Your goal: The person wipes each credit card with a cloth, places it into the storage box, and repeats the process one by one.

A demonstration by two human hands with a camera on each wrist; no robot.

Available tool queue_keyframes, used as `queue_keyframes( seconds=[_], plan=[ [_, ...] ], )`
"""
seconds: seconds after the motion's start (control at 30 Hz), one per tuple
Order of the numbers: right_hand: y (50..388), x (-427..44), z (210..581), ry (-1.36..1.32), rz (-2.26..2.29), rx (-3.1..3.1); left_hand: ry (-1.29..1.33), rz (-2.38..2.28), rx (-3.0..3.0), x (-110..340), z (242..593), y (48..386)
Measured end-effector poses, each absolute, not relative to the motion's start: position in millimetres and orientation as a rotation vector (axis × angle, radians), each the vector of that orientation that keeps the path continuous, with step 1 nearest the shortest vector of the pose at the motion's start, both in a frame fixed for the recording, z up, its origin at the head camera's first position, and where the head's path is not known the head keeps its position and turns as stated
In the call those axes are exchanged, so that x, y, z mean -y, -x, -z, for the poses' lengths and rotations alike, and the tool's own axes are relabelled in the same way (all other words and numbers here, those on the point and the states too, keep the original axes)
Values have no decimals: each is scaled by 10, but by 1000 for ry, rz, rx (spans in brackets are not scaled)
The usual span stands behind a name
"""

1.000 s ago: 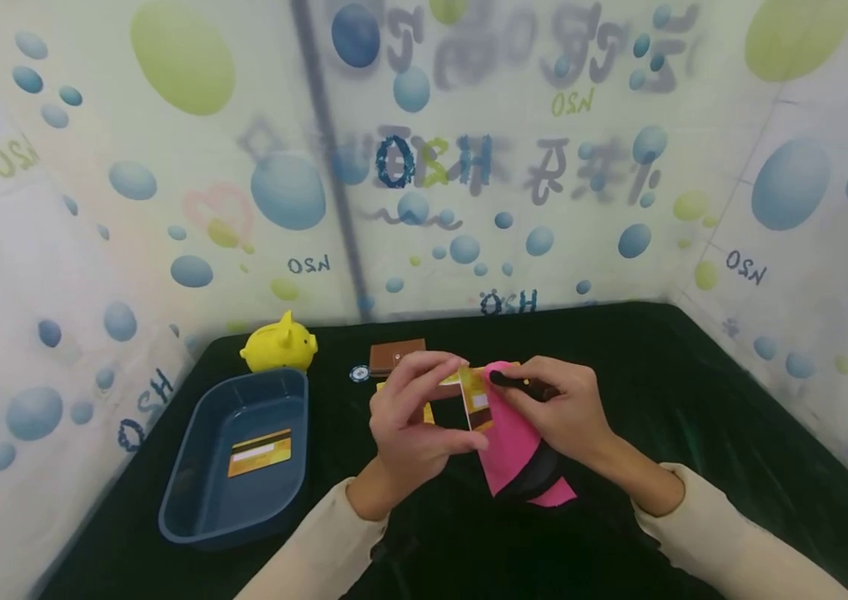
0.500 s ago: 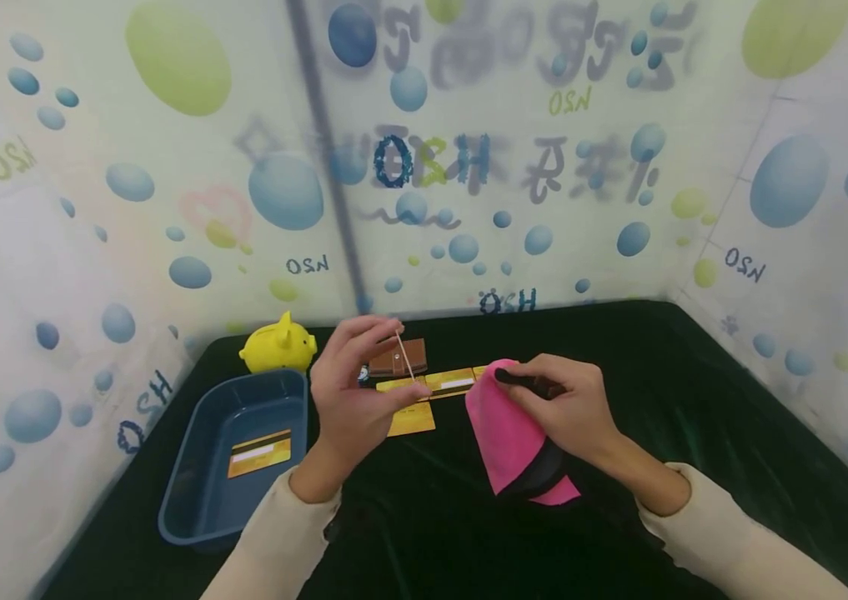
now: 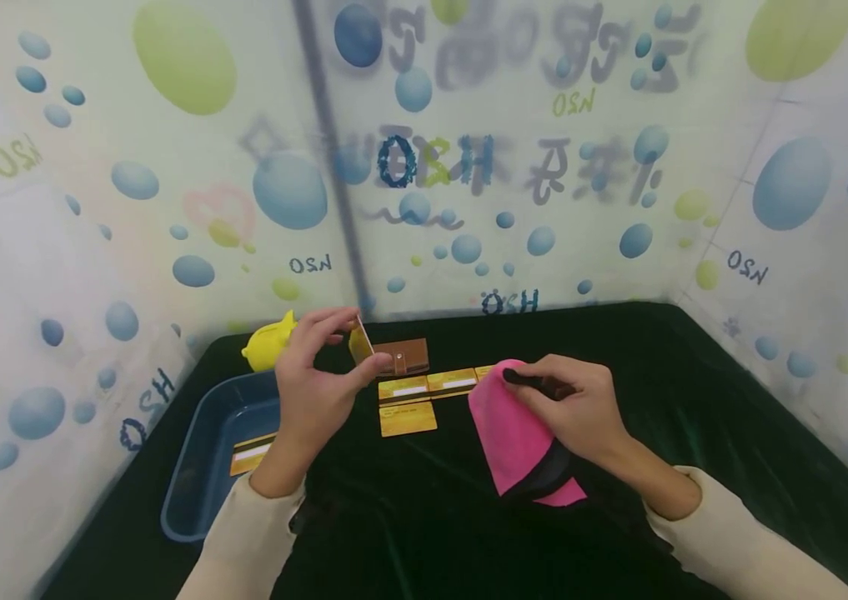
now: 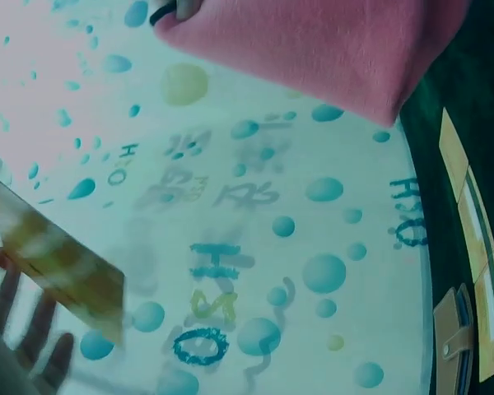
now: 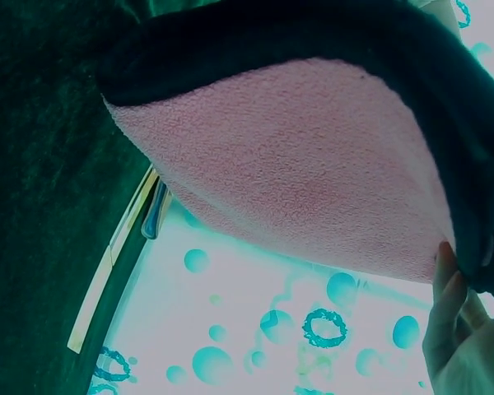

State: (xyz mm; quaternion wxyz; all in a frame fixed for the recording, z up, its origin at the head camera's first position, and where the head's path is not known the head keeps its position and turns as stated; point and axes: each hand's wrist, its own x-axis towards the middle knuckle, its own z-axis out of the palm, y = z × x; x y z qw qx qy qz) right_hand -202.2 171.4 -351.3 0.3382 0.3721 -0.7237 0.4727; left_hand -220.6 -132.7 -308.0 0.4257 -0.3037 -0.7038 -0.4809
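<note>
My left hand (image 3: pixel 314 392) holds a gold bank card (image 3: pixel 359 342) on edge between thumb and fingers, raised above the table near the wallet. In the left wrist view the same card (image 4: pixel 62 263) appears tilted and blurred. My right hand (image 3: pixel 584 404) pinches a pink cloth (image 3: pixel 506 433) with a black edging by its top, and the cloth hangs down. The right wrist view shows its fuzzy pink face (image 5: pixel 280 173) and the dark band along it. Several gold cards (image 3: pixel 403 389) lie side by side on the table, one (image 3: pixel 408 419) in front of them; the cloth partly covers the row's right end.
A brown wallet (image 3: pixel 410 356) lies behind the cards. At the left stands a blue basin (image 3: pixel 187 475) with a gold card (image 3: pixel 251 452) inside, partly behind my left arm. A yellow piggy bank (image 3: pixel 266 346) sits behind it. Dotted curtains (image 3: pixel 604 275) enclose the dark green tablecloth (image 3: pixel 424 517).
My left hand has moved left with the card, away from the pink cloth, uncovering the cards on the table. My right hand still pinches the cloth in nearly the same place.
</note>
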Motion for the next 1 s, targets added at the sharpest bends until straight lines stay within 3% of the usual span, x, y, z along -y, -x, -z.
queue_keyframes(
  seconds=[1.0],
  plan=[
    [2033,-1733,3543,-975,-1281,1905,146,971,2402,2086,3091,2269]
  ],
)
